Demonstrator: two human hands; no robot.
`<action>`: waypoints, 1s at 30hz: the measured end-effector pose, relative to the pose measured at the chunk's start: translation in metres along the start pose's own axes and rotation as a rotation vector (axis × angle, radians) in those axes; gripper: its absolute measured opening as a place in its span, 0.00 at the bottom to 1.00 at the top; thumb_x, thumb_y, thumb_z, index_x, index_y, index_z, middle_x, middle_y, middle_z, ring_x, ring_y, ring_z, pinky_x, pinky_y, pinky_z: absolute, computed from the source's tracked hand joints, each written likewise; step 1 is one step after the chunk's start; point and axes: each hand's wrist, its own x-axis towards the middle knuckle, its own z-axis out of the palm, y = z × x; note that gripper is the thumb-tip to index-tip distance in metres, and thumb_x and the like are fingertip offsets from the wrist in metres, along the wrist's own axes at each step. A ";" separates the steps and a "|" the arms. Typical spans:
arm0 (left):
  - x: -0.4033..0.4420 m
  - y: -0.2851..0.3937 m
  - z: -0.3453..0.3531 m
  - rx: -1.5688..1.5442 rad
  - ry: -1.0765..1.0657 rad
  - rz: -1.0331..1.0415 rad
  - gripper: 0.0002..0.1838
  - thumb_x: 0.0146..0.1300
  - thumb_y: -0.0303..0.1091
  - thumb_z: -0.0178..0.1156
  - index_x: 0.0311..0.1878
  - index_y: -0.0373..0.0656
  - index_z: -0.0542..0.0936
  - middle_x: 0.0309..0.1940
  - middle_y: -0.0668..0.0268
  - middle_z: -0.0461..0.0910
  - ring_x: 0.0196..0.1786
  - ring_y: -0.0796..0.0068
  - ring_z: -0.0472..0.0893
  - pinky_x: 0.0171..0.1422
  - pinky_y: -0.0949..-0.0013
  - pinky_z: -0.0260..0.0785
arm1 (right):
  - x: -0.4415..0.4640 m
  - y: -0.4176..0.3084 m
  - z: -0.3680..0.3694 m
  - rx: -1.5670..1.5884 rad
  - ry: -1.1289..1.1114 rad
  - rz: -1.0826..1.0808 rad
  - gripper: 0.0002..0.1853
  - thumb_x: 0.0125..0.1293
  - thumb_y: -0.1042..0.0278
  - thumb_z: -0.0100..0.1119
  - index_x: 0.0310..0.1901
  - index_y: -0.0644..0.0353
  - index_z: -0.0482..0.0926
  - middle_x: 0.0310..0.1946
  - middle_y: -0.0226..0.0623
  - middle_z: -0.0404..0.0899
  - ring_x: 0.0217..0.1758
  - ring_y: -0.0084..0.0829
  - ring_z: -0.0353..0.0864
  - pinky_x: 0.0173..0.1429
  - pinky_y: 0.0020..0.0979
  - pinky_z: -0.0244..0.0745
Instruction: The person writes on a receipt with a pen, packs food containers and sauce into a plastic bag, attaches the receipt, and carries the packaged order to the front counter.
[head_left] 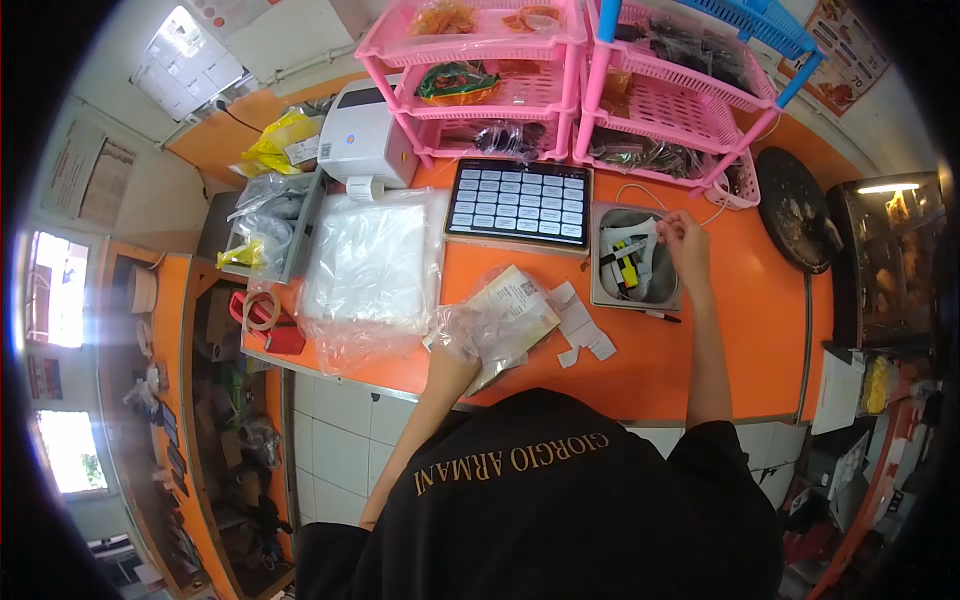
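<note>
On the near side of the orange table, my left hand (455,358) is closed on a clear plastic bag (462,325). Beside it lies a packet with a printed label (520,302), partly under the plastic. My right hand (684,242) is raised over the right rim of a metal tray (675,298), its fingers pinched together. A small whitish bit shows at those fingertips, too small to name. Inside the tray lie a yellow-and-black marker (628,272) and a whitish sheet. Torn paper slips (582,322) lie between my hands.
A tablet (518,205) stands behind the packet. To its left are a stack of clear bags (370,265), a label printer (367,135) and a red tape dispenser (280,335). Pink shelves (490,100) rise at the back. A dark pen (663,316) lies before the tray.
</note>
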 end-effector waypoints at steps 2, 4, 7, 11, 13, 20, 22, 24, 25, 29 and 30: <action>-0.001 0.003 -0.006 -0.087 -0.054 -0.038 0.11 0.59 0.32 0.55 0.43 0.38 0.75 0.43 0.54 0.75 0.43 0.56 0.77 0.48 0.61 0.70 | 0.000 -0.003 -0.002 0.085 0.048 0.022 0.08 0.60 0.70 0.58 0.34 0.65 0.73 0.26 0.39 0.78 0.28 0.30 0.78 0.32 0.29 0.70; 0.000 0.013 -0.019 -0.213 -0.126 -0.062 0.10 0.55 0.27 0.54 0.41 0.36 0.74 0.39 0.53 0.76 0.41 0.54 0.76 0.48 0.62 0.69 | -0.006 -0.014 -0.009 -0.033 0.119 -0.082 0.07 0.60 0.70 0.57 0.34 0.65 0.73 0.27 0.38 0.78 0.28 0.28 0.78 0.31 0.28 0.70; -0.001 0.006 -0.018 -0.580 -0.156 -0.262 0.09 0.57 0.31 0.56 0.39 0.38 0.75 0.37 0.54 0.76 0.40 0.58 0.76 0.46 0.64 0.69 | -0.025 -0.063 -0.021 -0.177 0.302 -0.249 0.06 0.61 0.70 0.57 0.35 0.64 0.74 0.30 0.36 0.77 0.28 0.25 0.76 0.31 0.27 0.69; 0.000 0.014 -0.024 -0.397 -0.135 -0.028 0.08 0.55 0.28 0.57 0.39 0.40 0.75 0.37 0.58 0.75 0.38 0.61 0.76 0.45 0.66 0.69 | -0.064 -0.096 0.029 0.214 0.289 -0.329 0.06 0.60 0.71 0.58 0.36 0.63 0.76 0.29 0.32 0.77 0.28 0.23 0.75 0.31 0.24 0.68; 0.000 0.023 -0.032 0.134 -0.130 0.361 0.10 0.51 0.26 0.57 0.39 0.41 0.75 0.38 0.62 0.74 0.40 0.64 0.76 0.46 0.67 0.69 | -0.087 -0.108 0.065 0.462 0.044 -0.178 0.05 0.58 0.71 0.60 0.33 0.63 0.76 0.26 0.31 0.76 0.27 0.21 0.74 0.31 0.22 0.67; 0.006 0.047 -0.044 0.223 0.034 0.481 0.16 0.43 0.24 0.58 0.40 0.43 0.75 0.40 0.65 0.72 0.45 0.64 0.74 0.46 0.66 0.69 | -0.125 -0.127 0.107 0.386 -0.448 -0.139 0.08 0.56 0.69 0.62 0.30 0.66 0.76 0.26 0.37 0.78 0.25 0.25 0.76 0.31 0.26 0.70; 0.004 0.040 -0.039 0.088 -0.060 0.384 0.16 0.44 0.23 0.60 0.40 0.44 0.75 0.40 0.64 0.74 0.43 0.62 0.75 0.43 0.65 0.71 | -0.125 -0.128 0.106 0.302 -0.492 -0.190 0.09 0.56 0.69 0.62 0.29 0.66 0.75 0.26 0.39 0.78 0.25 0.28 0.76 0.31 0.28 0.71; 0.004 0.043 -0.041 0.092 -0.071 0.363 0.16 0.44 0.24 0.60 0.40 0.44 0.75 0.39 0.64 0.74 0.43 0.62 0.76 0.43 0.64 0.71 | -0.125 -0.128 0.105 0.247 -0.474 -0.235 0.09 0.54 0.70 0.62 0.28 0.67 0.74 0.25 0.41 0.76 0.26 0.34 0.76 0.32 0.31 0.70; 0.004 0.044 -0.042 0.096 -0.083 0.343 0.15 0.45 0.24 0.60 0.39 0.44 0.75 0.39 0.64 0.74 0.42 0.62 0.76 0.43 0.64 0.72 | -0.125 -0.127 0.105 0.247 -0.472 -0.236 0.09 0.54 0.70 0.62 0.28 0.67 0.74 0.25 0.41 0.76 0.26 0.34 0.76 0.32 0.31 0.70; 0.010 0.047 -0.044 0.113 -0.061 0.355 0.13 0.46 0.24 0.61 0.38 0.44 0.76 0.38 0.64 0.75 0.41 0.61 0.76 0.43 0.65 0.72 | -0.126 -0.127 0.105 0.228 -0.428 -0.322 0.09 0.54 0.71 0.62 0.27 0.66 0.73 0.24 0.41 0.75 0.30 0.39 0.75 0.34 0.34 0.69; 0.010 0.048 -0.045 0.119 -0.084 0.340 0.12 0.46 0.25 0.60 0.37 0.43 0.76 0.37 0.64 0.75 0.41 0.61 0.77 0.43 0.64 0.72 | -0.127 -0.127 0.105 0.231 -0.407 -0.343 0.08 0.54 0.71 0.61 0.27 0.66 0.73 0.24 0.41 0.74 0.31 0.40 0.75 0.35 0.35 0.69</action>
